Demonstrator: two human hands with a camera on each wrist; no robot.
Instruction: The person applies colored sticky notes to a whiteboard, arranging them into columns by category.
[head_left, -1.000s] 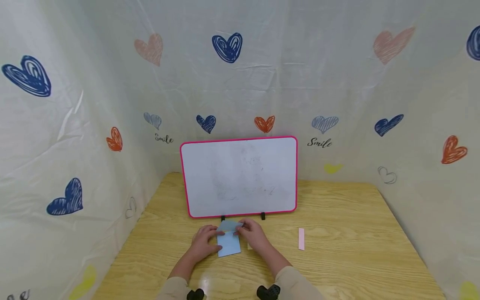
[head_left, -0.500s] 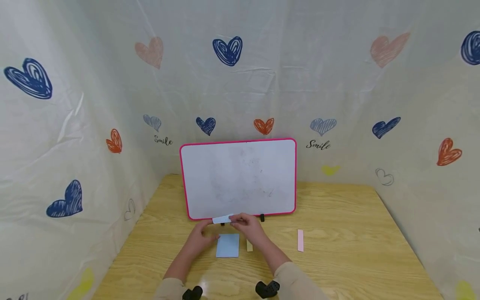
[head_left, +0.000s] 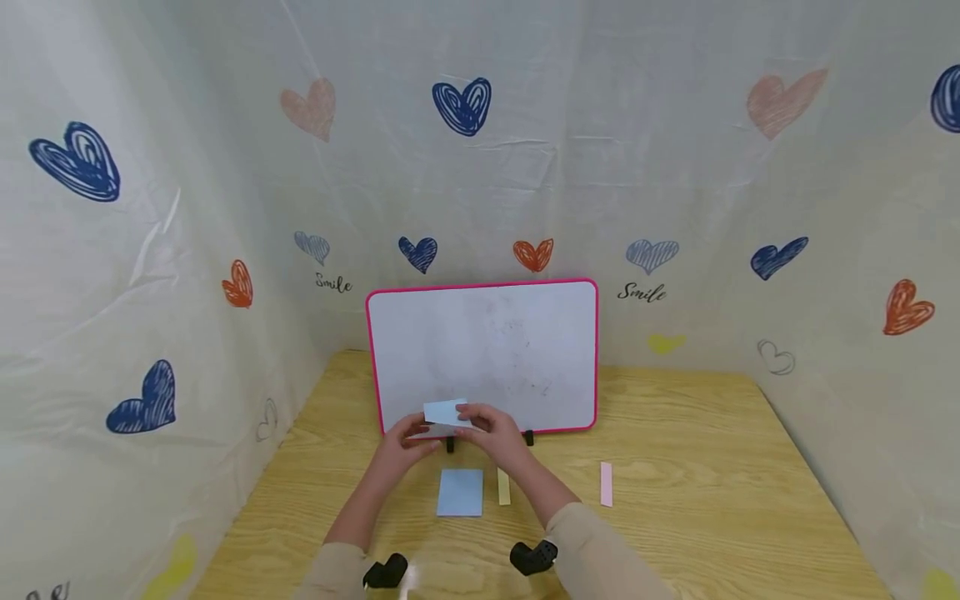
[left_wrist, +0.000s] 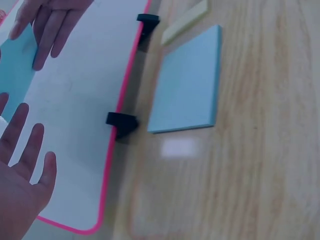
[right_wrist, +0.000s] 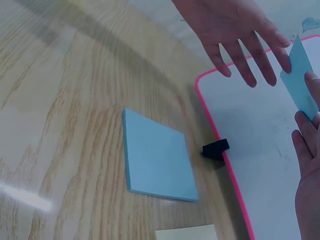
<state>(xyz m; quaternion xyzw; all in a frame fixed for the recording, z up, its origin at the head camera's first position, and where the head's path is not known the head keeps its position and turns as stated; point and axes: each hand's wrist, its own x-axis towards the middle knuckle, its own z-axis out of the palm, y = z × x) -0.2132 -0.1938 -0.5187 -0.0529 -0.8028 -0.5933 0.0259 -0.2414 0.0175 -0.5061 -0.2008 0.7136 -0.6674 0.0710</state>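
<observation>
A single light blue sticky note (head_left: 442, 412) is held up in front of the lower edge of the whiteboard (head_left: 540, 350). My right hand (head_left: 495, 435) pinches its right side; in the right wrist view the right thumb lies across the note (right_wrist: 300, 85). At the opposite end, my left hand (head_left: 399, 446) has the note's edge between thumb and index finger, its other fingers spread. In the left wrist view the left thumb is out of frame. Below both hands, the square blue sticky note pad (head_left: 460, 493) lies on the table.
Beside the pad lies a narrow yellow note pad (head_left: 504, 487), and farther right a pink strip (head_left: 606, 485). The pink-framed whiteboard leans at the back of the wooden table (head_left: 675, 450) on black feet (left_wrist: 122, 122). A heart-printed curtain (head_left: 570, 192) surrounds the table.
The blue sticky note has come off its pad and risen toward the whiteboard. Both hands moved up and forward with it, leaving the pad on the table and uncovering the yellow pad.
</observation>
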